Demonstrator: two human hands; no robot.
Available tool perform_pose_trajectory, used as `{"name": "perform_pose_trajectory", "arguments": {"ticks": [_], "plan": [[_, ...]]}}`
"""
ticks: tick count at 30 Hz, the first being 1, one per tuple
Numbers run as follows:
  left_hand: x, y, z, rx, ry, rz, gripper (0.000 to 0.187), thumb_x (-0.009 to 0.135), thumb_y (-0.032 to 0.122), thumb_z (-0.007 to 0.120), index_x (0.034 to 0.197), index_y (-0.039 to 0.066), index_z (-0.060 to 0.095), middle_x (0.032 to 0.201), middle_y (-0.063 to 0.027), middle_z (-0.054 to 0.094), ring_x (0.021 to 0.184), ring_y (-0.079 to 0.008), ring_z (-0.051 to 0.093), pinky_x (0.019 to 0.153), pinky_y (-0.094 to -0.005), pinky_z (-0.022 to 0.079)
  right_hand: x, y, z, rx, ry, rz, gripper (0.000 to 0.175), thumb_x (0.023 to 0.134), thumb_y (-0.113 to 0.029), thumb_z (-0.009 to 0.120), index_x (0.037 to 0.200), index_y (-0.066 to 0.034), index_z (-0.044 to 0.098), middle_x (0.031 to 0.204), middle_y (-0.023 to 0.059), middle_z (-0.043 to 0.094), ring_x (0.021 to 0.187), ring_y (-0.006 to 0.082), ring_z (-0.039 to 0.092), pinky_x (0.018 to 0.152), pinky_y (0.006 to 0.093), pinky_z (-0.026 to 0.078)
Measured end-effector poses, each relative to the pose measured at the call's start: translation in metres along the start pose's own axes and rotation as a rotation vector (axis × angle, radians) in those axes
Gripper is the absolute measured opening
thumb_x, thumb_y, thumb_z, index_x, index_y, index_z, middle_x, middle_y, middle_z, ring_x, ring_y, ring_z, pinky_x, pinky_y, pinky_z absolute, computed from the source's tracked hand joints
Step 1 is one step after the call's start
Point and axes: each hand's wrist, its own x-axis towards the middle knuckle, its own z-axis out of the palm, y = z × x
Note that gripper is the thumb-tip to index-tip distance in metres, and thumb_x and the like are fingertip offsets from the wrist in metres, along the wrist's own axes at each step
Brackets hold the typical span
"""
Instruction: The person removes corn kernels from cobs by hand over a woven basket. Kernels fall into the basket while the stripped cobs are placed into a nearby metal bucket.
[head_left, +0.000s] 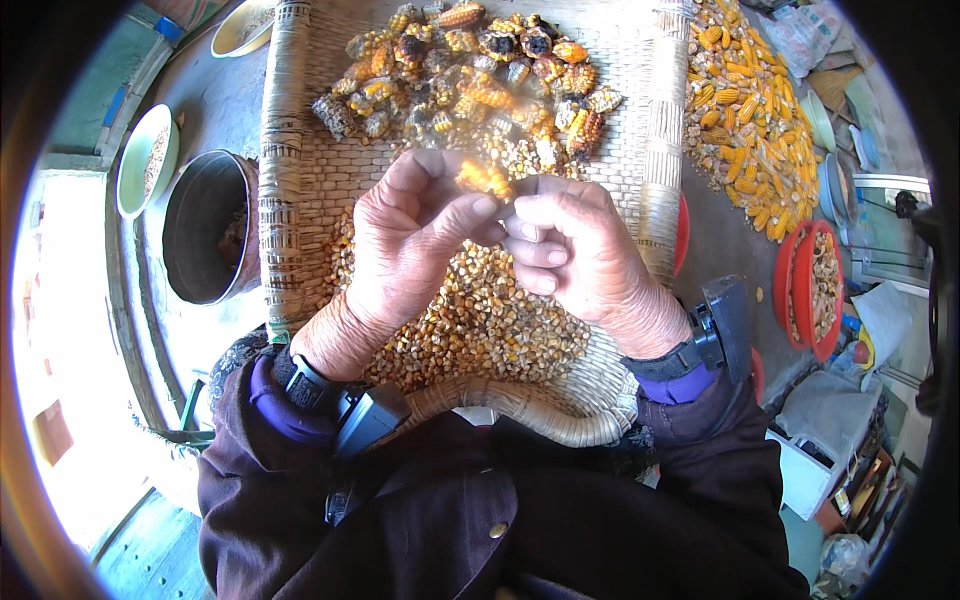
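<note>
My left hand (412, 225) holds a short piece of yellow corn cob (484, 180) between thumb and fingers, above a woven wicker basket (289, 150). Close beside it, my right hand (574, 244) has its fingertips at the right end of the cob; its other fingers are curled. Whether the right fingertips grip the cob cannot be told. Loose corn kernels (480, 322) cover the near part of the basket under my hands. At its far part lie several broken, partly dark corn cobs (480, 82).
To the right, a large heap of yellow corn cobs (742, 127) lies on the floor, with red bowls (802, 289) nearer. A deep dark metal pot (206, 225) and a pale green bowl (139, 176) stand left of the basket.
</note>
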Motion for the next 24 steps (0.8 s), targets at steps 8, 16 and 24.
{"name": "perform_pose_trajectory", "arguments": {"ticks": [8,16,24], "plan": [[-0.003,-0.002,0.001,0.16,0.002,0.065,0.022,0.082,0.0,0.06,0.1,0.0,0.049,0.092,-0.0078,0.061,0.084,-0.0108,0.059,0.073,-0.026,0.052,0.003,0.002,-0.005,0.038,0.02,0.071,0.006,0.081,-0.011,0.049,0.076,-0.0086,0.047,0.061,-0.0059,0.037,0.047,0.0022,0.032,0.039,0.0192,0.029],[0.004,0.007,-0.007,-0.151,-0.05,-0.121,0.021,0.081,0.004,0.061,0.1,0.001,0.053,0.087,-0.0074,0.063,0.072,-0.0124,0.06,0.063,-0.025,0.051,-0.001,-0.002,-0.001,-0.322,0.147,-0.051,0.016,0.082,-0.011,0.049,0.067,-0.0047,0.047,0.055,-0.0038,0.038,0.042,0.0033,0.035,0.035,0.0198,0.03],[0.002,0.004,-0.003,0.036,-0.068,-0.18,0.025,0.08,0.005,0.064,0.103,0.004,0.055,0.08,-0.0029,0.061,0.064,-0.0092,0.057,0.059,-0.0227,0.05,0.003,0.005,-0.003,-0.349,0.174,-0.23,0.026,0.091,-0.031,0.05,0.088,-0.0051,0.052,0.06,-0.0035,0.039,0.046,0.002,0.035,0.038,0.0178,0.03]]}}
